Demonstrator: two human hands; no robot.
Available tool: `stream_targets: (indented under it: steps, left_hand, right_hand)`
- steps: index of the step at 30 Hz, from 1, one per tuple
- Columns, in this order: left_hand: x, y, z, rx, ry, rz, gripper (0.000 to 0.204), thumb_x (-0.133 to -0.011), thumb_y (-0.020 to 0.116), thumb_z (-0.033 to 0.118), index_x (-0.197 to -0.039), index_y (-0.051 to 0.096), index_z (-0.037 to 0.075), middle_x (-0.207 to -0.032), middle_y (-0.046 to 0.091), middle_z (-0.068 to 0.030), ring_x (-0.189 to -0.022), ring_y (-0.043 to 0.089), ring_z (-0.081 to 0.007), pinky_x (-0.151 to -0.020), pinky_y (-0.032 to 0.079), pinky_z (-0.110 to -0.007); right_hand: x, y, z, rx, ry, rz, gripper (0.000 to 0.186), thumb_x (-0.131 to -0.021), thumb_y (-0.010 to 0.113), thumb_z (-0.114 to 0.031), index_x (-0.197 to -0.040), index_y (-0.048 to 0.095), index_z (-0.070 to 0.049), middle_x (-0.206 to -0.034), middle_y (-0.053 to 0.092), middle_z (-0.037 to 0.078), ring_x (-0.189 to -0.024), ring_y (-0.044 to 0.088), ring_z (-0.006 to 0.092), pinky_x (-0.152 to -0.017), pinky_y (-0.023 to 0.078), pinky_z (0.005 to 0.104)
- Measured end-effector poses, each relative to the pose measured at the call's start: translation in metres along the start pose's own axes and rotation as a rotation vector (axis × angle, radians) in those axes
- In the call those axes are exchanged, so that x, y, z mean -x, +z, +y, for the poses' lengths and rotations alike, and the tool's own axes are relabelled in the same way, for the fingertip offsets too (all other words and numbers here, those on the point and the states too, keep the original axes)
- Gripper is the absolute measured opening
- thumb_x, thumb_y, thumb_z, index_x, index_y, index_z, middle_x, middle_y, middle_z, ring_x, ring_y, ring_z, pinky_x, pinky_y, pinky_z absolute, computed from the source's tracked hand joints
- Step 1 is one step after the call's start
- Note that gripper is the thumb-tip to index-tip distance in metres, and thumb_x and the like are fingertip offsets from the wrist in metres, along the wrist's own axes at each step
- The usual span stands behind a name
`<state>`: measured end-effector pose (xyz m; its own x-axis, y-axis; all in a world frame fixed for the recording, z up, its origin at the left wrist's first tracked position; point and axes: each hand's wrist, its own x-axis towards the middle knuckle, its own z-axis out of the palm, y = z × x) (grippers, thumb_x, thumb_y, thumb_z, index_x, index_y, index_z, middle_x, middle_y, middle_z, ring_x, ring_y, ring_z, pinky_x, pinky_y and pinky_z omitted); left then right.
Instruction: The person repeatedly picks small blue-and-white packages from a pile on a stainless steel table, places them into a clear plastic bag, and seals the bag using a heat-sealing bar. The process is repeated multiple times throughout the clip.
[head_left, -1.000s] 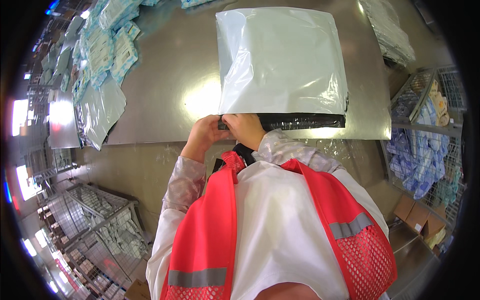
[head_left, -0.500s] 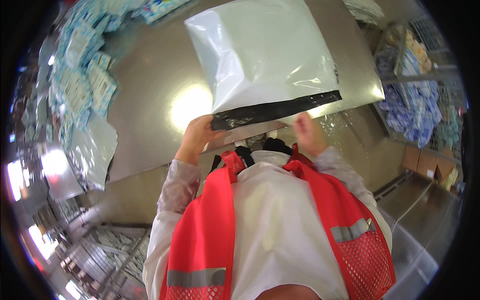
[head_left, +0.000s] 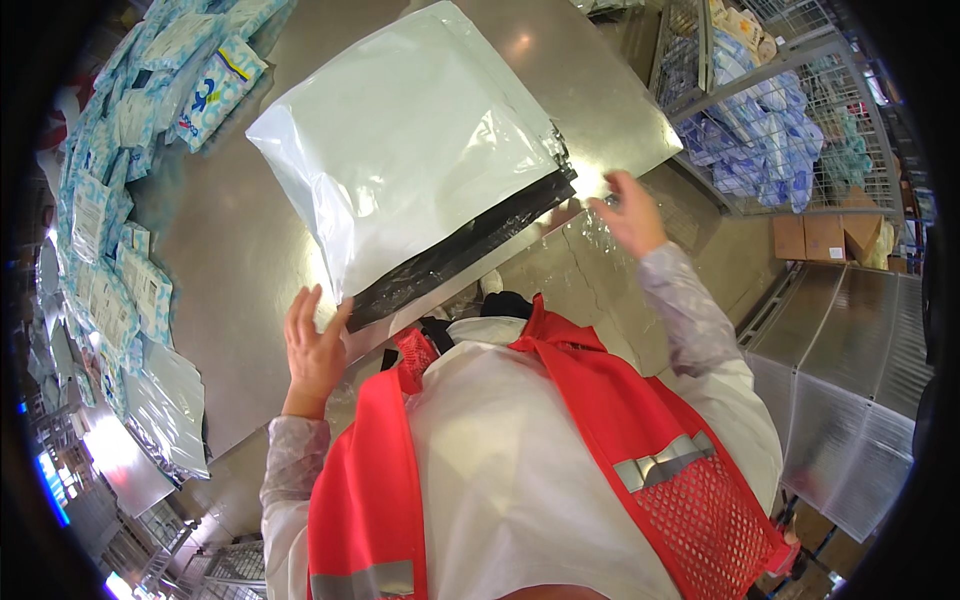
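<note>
A large white plastic mailer bag (head_left: 410, 150) lies on the steel table (head_left: 205, 250), turned at a slant, with a black strip (head_left: 450, 250) along its near edge. My left hand (head_left: 315, 345) is open at the bag's near left corner, fingers spread and pointing up beside the left end of the strip. My right hand (head_left: 630, 215) is open just right of the strip's other end, fingers loosely bent and holding nothing that I can see.
Many blue-and-white packets (head_left: 140, 290) pile along the table's left side, beside flat silvery bags (head_left: 170, 400). At right stand a wire cage (head_left: 690, 60) with blue bundles (head_left: 775, 150), cardboard boxes (head_left: 820, 237) and a translucent panelled unit (head_left: 830, 370).
The black strip has come into fuller view along the bag's edge. My right hand has left the bag and moved right; my left hand has spread its fingers. The view has turned.
</note>
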<state>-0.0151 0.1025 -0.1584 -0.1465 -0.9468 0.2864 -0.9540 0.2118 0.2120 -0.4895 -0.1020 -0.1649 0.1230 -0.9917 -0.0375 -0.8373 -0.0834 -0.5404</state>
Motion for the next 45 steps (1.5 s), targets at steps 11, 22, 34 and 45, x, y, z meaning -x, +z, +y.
stream_targets:
  steps: [11, 22, 34, 45]
  left_hand:
    - [-0.100, -0.059, -0.006, 0.273, -0.094, 0.214, 0.028, -0.069, 0.061, -0.010, -0.094, 0.064, 0.003, -0.098, 0.070, -0.0135, -0.099, 0.066, -0.0337, -0.093, 0.051, -0.041]
    - [-0.128, -0.128, 0.001, 0.389, -0.267, 0.228, 0.030, -0.067, 0.055, -0.012, -0.094, 0.067, -0.002, -0.088, 0.069, -0.0125, -0.084, 0.067, -0.0250, -0.080, 0.049, -0.029]
    - [-0.133, -0.141, -0.009, 0.403, -0.315, 0.217, 0.025, -0.070, 0.059, -0.010, -0.092, 0.068, -0.002, -0.095, 0.070, -0.0123, -0.091, 0.067, -0.0265, -0.085, 0.049, -0.031]
    - [-0.117, -0.139, 0.000, 0.570, -0.213, 0.128, 0.012, -0.075, 0.066, 0.000, -0.086, 0.070, -0.002, -0.097, 0.074, -0.0159, -0.102, 0.070, -0.0315, -0.095, 0.051, -0.040]
  right_hand:
    - [-0.108, -0.003, -0.060, -0.213, -0.248, -0.078, 0.019, -0.087, 0.067, -0.010, -0.102, 0.058, -0.002, -0.080, 0.066, 0.019, -0.069, 0.063, 0.0319, -0.065, 0.050, 0.0413]
    - [-0.117, -0.095, -0.084, -0.718, -0.553, -0.550, 0.041, -0.099, 0.053, -0.014, -0.139, 0.056, -0.004, -0.140, 0.058, 0.005, -0.128, 0.052, 0.0155, -0.108, 0.038, 0.0306]
    - [-0.108, -0.121, -0.124, 0.066, -1.125, -0.113, 0.043, -0.063, 0.081, -0.003, -0.104, 0.074, -0.013, -0.150, 0.046, 0.009, -0.137, 0.042, 0.0349, -0.109, 0.039, 0.0475]
    - [-0.136, -0.133, -0.124, -0.340, -1.078, -0.470, 0.019, -0.067, 0.078, 0.002, -0.084, 0.072, -0.004, -0.125, 0.068, 0.010, -0.140, 0.041, 0.0389, -0.110, 0.037, 0.0485]
